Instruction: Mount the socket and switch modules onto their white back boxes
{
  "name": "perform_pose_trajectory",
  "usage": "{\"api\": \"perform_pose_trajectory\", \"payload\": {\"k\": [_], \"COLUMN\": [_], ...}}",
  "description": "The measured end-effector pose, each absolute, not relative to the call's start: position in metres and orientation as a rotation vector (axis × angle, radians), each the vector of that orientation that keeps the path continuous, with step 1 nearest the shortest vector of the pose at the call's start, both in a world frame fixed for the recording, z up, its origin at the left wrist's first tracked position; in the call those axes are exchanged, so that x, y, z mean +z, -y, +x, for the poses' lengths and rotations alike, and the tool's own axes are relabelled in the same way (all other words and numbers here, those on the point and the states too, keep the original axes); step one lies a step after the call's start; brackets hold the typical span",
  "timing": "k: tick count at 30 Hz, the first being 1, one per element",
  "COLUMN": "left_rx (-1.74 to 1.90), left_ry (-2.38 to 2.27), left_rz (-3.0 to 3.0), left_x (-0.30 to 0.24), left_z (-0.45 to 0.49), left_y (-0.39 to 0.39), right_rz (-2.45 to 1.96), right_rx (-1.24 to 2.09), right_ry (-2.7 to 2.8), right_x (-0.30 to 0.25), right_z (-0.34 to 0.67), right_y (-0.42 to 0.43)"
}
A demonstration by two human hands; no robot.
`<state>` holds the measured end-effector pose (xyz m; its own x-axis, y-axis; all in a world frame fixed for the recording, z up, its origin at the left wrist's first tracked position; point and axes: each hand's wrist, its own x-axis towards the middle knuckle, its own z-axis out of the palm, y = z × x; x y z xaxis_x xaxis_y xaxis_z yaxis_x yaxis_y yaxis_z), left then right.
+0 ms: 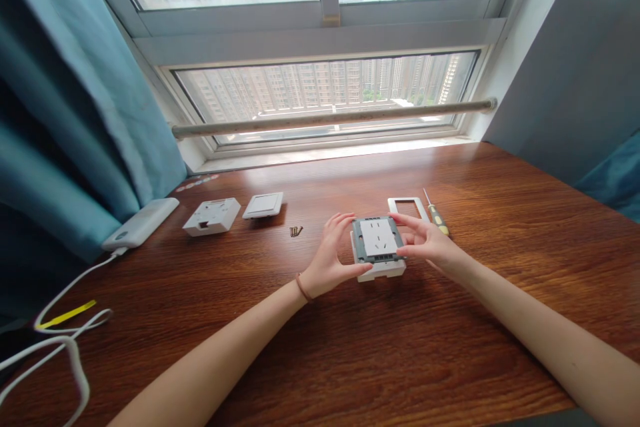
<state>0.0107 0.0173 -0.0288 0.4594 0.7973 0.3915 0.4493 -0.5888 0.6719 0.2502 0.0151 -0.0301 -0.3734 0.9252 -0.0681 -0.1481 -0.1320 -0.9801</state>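
A wall socket (pixel 379 237) with a white face and grey frame sits on a white mounting box (pixel 383 271) on the table. My left hand (pixel 333 255) curves around its left side, thumb at the near edge and fingertips by the far left corner. From the right, my right hand (pixel 423 240) grips the socket's edge between thumb and fingers. Just behind that hand lies a white cover frame (pixel 407 201), partly hidden by it. A screwdriver (pixel 438 219) with a yellow and grey handle rests to its right.
Several screws (pixel 296 231) lie left of my hands. Farther left are a white switch plate (pixel 263 205) and another white box (pixel 212 216). A white power bank (pixel 141 223) with a cable stands by the blue curtain (pixel 95 100). A yellow strip (pixel 67 313) lies near the cable.
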Motion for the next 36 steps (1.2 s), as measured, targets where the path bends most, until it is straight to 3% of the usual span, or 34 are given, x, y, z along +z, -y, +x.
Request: {"api": "perform_pose_trajectory", "payload": {"k": [15, 36], "left_rx": [0.742, 0.549], "left_ry": [-1.05, -1.075], "left_rz": [2.323, 2.538], "left_x": [-0.032, -0.032], "left_z": [0.007, 0.002], "left_y": [-0.02, -0.023], "right_rz": [-1.05, -1.058], "right_rx": [1.305, 1.278], "right_ry": [1.826, 1.926], "right_x": [-0.04, -0.04], "right_z": [0.264, 0.266], "right_y": [-0.027, -0.027]}}
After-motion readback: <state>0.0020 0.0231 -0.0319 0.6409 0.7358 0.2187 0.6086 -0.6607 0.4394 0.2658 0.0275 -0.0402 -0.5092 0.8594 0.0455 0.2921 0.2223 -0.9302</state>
